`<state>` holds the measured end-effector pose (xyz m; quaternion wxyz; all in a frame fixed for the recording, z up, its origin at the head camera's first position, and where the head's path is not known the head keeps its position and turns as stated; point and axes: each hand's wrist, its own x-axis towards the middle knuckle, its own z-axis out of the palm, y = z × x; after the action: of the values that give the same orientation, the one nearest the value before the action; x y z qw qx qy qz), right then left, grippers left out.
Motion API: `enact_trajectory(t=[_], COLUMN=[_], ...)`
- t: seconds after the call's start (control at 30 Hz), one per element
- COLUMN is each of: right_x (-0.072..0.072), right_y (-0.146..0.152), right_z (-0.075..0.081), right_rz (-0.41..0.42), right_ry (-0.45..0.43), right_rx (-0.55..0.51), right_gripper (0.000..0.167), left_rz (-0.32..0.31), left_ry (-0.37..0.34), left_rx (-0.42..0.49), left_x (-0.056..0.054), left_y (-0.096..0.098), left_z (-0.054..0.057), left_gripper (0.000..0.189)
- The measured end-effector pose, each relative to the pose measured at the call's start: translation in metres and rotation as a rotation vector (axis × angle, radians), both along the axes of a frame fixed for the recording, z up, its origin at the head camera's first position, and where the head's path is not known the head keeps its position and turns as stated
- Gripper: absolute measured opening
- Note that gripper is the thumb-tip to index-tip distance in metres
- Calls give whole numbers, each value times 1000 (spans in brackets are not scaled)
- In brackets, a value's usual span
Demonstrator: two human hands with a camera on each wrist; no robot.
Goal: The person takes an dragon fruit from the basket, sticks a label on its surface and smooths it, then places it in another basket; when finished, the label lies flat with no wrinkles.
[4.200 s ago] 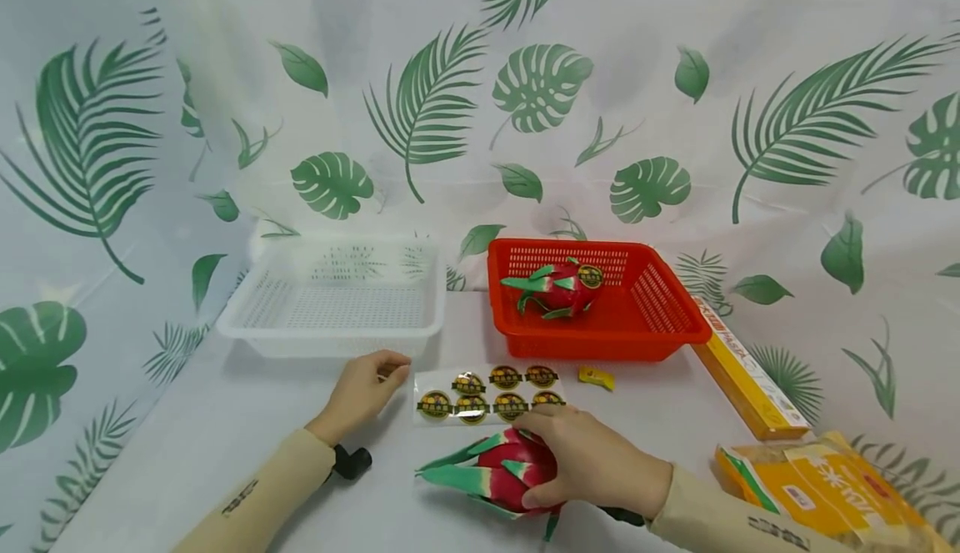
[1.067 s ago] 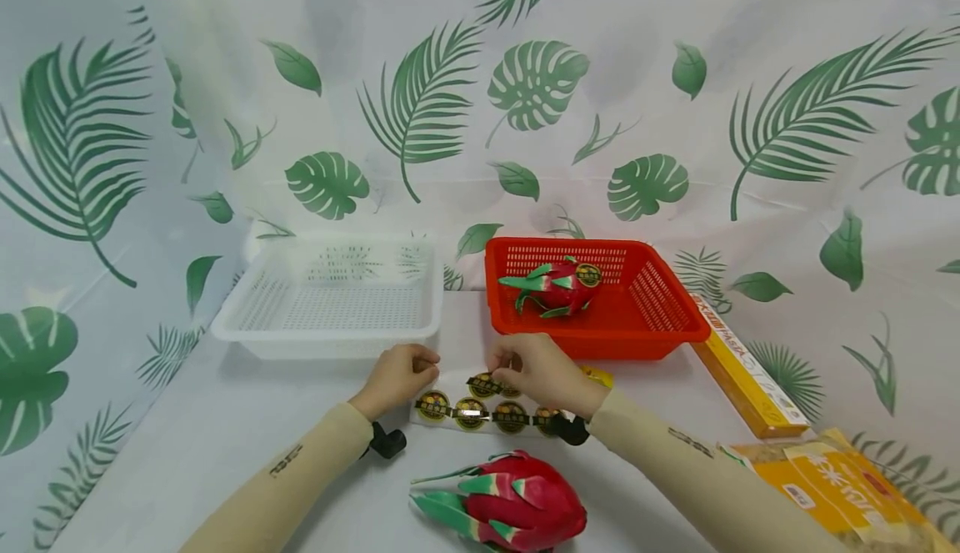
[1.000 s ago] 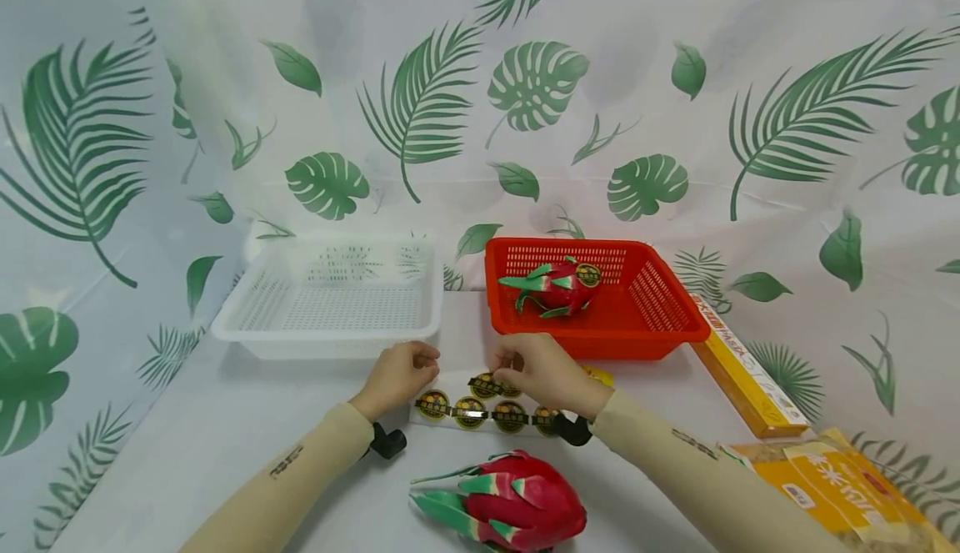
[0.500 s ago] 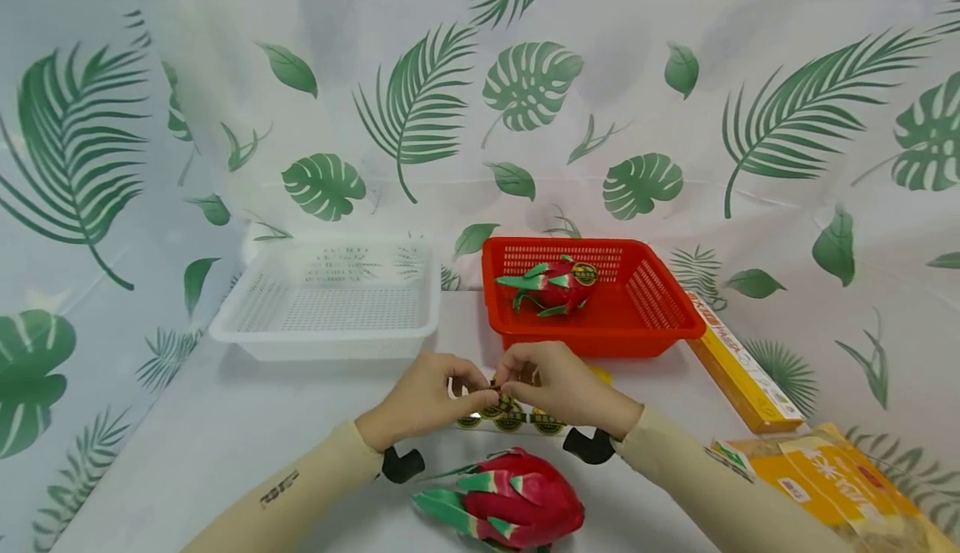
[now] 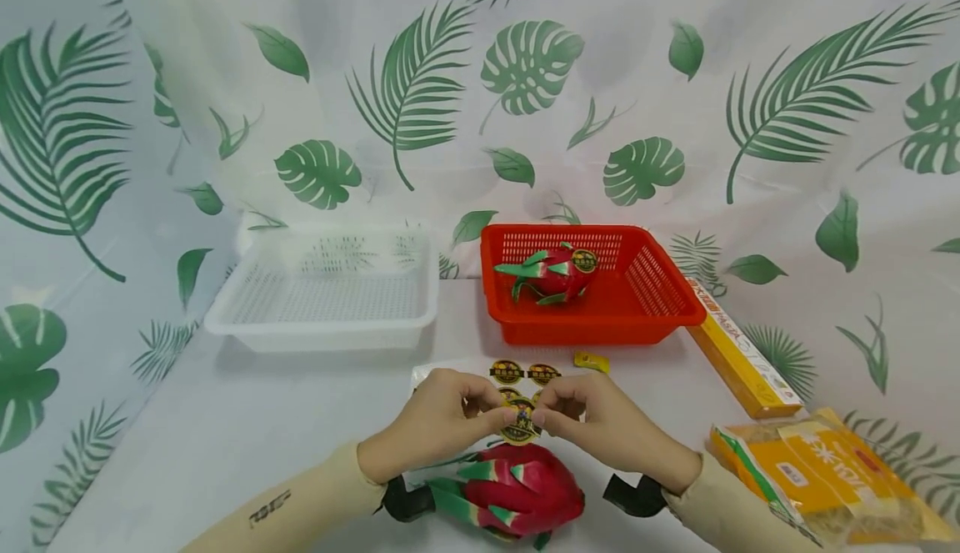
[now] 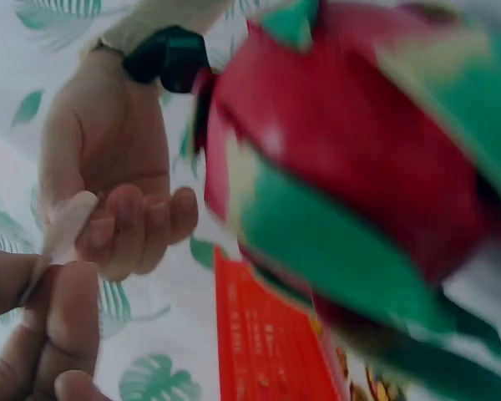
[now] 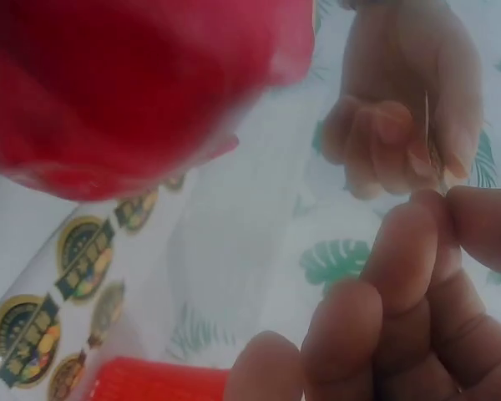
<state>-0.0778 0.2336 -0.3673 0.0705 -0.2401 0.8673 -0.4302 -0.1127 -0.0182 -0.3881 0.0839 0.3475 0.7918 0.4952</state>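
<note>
A round black-and-gold sticker is stretched between both hands, above a dragon fruit. My left hand pinches its left edge between thumb and fingers. At the other edge, my right hand pinches it the same way. Edge-on in the left wrist view, the sticker appears as a thin pale sheet. Red with green-tipped scales, the dragon fruit lies on the white table just below the fingers. Behind the hands rests a sticker sheet, partly hidden by them.
A red basket at the back holds another dragon fruit bearing a sticker. Left of it stands a white basket. A small yellow packet, a pasta box and an orange bag lie to the right.
Earlier the right hand let go of the dragon fruit and reached to the sticker sheet. A sticker has come off, and both hands now hold it, lower and nearer the dragon fruit.
</note>
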Motion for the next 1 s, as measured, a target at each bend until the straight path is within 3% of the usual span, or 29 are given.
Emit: enact_trajectory(t=[0.17,0.33,0.57,0.77,0.83,1.0], right_x=[12,20,26,31,33,37], right_y=[8,14,20,25,26,26], right_z=[-3,-10,-25,-34,-35,-39], right_rz=[69,150,152,114,104,90], right_ry=[-46,-165,-293,-336,-340,-320], right_rx=[-8,-46,-71,-57,-55,-47], right_gripper=[11,14,18,18,18,16], left_rz=[-79,-163,-222,-230,-211,-139], left_ry=[77,173,224,331,397,481], left_rx=[-120,-243,-336,-352,-368,-418], left_x=[11,18,24,29,31,36], left_y=[3,9,19,26,28,33], left_z=[5,5,4,1,1,-1], left_gripper=[17,25,38,41,41,45])
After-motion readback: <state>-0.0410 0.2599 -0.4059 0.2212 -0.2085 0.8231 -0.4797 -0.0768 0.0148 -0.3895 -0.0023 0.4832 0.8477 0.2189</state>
